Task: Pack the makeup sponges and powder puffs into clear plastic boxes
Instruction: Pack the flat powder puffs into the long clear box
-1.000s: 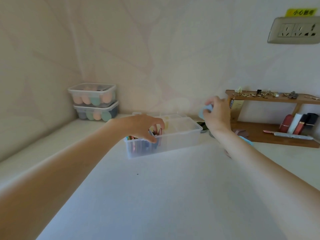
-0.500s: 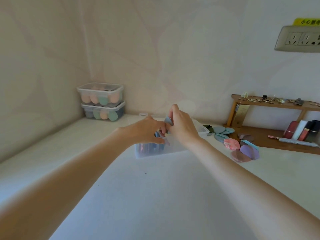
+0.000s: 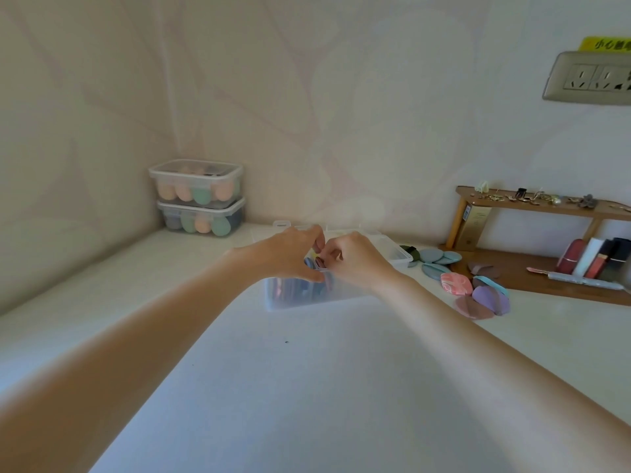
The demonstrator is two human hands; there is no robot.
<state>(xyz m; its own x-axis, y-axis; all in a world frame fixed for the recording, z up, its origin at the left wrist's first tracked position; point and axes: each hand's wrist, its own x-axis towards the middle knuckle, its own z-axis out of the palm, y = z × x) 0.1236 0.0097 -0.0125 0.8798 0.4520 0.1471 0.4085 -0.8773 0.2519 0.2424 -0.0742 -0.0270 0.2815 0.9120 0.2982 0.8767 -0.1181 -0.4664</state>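
An open clear plastic box stands mid-table with several coloured powder puffs set on edge in its left end. My left hand and my right hand meet above that end, fingers pinched on the tops of the puffs there. What each fingertip grips is partly hidden. Loose puffs in pink, purple, blue and grey lie on the table to the right of the box.
Two closed clear boxes of egg-shaped sponges are stacked in the far left corner. A wooden shelf with lipsticks and small trinkets stands at the right against the wall. A wall socket sits above it.
My right hand carried a blue puff from the right side over to the box and now meets the left hand above it. The view has shifted slightly left.
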